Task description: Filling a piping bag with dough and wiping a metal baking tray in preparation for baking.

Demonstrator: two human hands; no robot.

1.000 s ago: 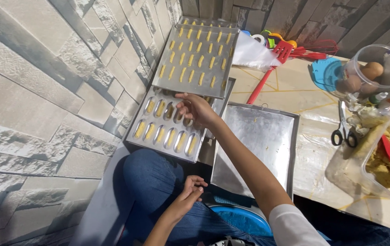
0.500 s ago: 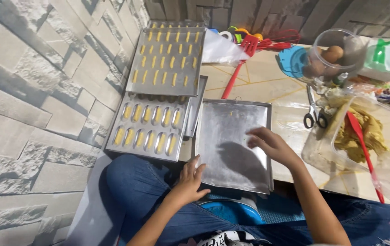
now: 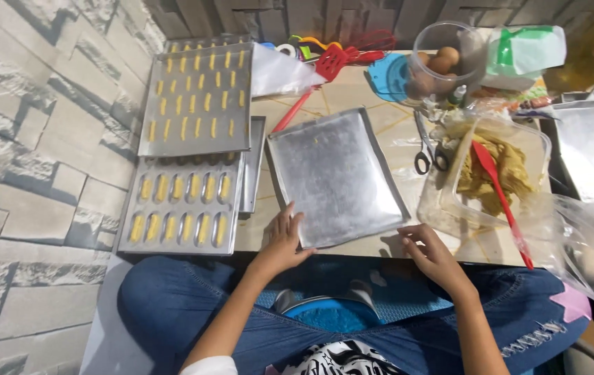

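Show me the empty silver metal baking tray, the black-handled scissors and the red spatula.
Empty silver metal baking tray (image 3: 335, 177), head view, its bare middle.
Black-handled scissors (image 3: 427, 154), head view, where blades meet handles.
Red spatula (image 3: 497, 191), head view, its handle over the dough.

Blue jeans with a pink star patch and frayed rip, white sleeve, black-and-white patterned top.
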